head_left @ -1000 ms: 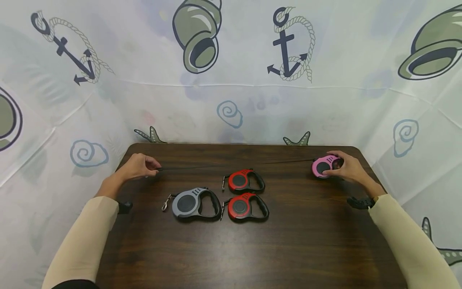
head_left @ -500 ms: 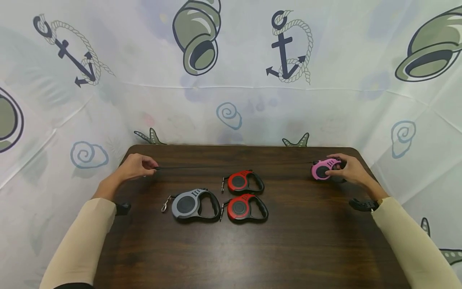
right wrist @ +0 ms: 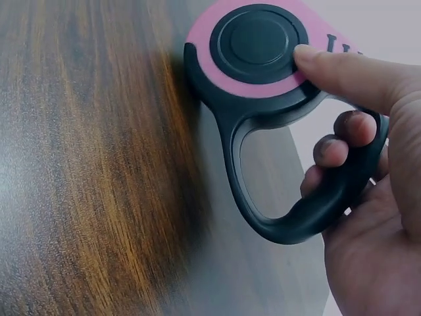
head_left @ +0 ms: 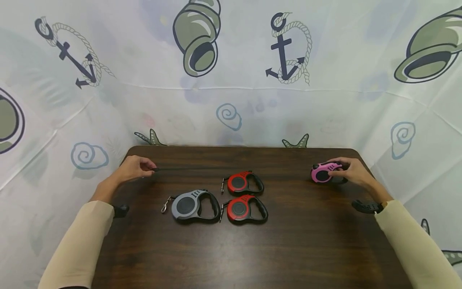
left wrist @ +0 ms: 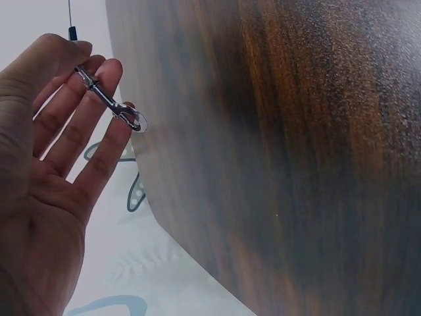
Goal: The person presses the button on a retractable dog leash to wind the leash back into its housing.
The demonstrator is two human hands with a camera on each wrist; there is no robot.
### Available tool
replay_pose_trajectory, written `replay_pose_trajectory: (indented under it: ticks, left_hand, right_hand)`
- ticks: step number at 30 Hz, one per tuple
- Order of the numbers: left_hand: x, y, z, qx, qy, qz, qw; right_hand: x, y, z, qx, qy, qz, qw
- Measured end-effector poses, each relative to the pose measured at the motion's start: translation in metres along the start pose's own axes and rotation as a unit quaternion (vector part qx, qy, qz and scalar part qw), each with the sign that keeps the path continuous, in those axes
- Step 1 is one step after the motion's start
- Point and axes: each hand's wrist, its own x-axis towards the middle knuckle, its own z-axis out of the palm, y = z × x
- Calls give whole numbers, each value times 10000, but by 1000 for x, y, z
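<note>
A pink and black retractable dog leash (right wrist: 204, 72) is in my right hand (head_left: 353, 171); in the right wrist view my fingers curl round its black handle and the thumb lies on the body beside the round black centre. My left hand (head_left: 134, 168), at the table's far left, pinches the leash's end between thumb and fingers. In the left wrist view a metal snap hook (left wrist: 105, 97) lies across those fingers, with a thin cord (left wrist: 70, 13) running up from it. In the head view the dark cord (head_left: 191, 168) stretches out from the left hand toward the right.
On the brown wooden table (head_left: 231, 253) lie a grey retractable leash (head_left: 185, 204) and two red ones, the farther red leash (head_left: 238, 182) and the nearer red leash (head_left: 240, 208), all between my hands. A patterned white cloth (head_left: 155, 112) hangs behind and at the sides.
The pink leash in my right hand has tilted and come slightly lower in view. My left hand has shifted slightly left, still pinching the leash's end. The other leashes stay put.
</note>
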Motion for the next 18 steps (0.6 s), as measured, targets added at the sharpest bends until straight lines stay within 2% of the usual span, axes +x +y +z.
replay_pose_trajectory:
  ticks: [5, 9, 12, 14, 18]
  left_hand:
    - [-3, 1, -2, 17, 62, 79, 9999]
    - [-4, 3, -5, -31, 40, 98, 9999]
    - [-6, 4, -7, -69, 15, 115, 9999]
    - [-8, 4, -7, -75, 28, 147, 9999]
    - [-9, 4, -7, -50, 84, 251, 9996]
  right_hand:
    - [-4, -3, -4, 44, -7, 157, 9999]
    - [-6, -2, -6, 264, 62, 40, 9996]
    - [-6, 1, -6, 721, 105, -191, 9972]
    - [-6, 3, -5, 1226, 73, -321, 9919]
    - [-8, 2, -5, 2300, -12, -420, 9723]
